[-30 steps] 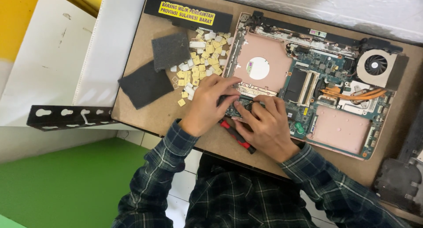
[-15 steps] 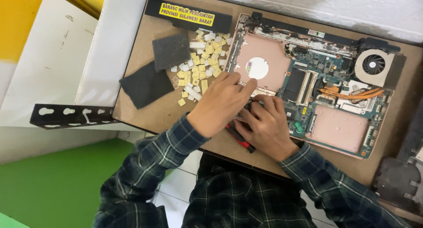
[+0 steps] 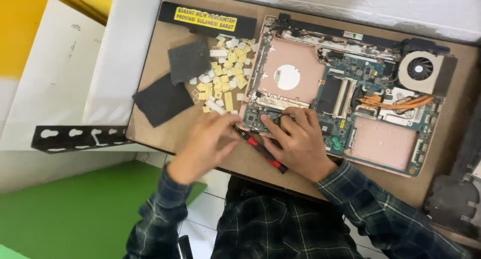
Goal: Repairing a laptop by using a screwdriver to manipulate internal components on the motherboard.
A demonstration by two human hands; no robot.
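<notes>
The right hand (image 3: 299, 141) rests on the near-left corner of the opened pink-framed laptop base with its exposed green circuit board (image 3: 345, 93), fingertips pressed to the board; whether they pinch anything cannot be told. The left hand (image 3: 208, 144), blurred, hovers loosely curled and empty just left of it, over the brown board tabletop (image 3: 165, 134). Between the hands lies a red-and-black screwdriver (image 3: 260, 149), its tip toward the laptop edge. Beyond the left hand: a loose heap of yellowed keyboard keys (image 3: 225, 73), two dark grey foam pads (image 3: 173, 83), and a long black battery bar with a yellow label (image 3: 208, 19). The tabletop's near edge runs just under both wrists.
</notes>
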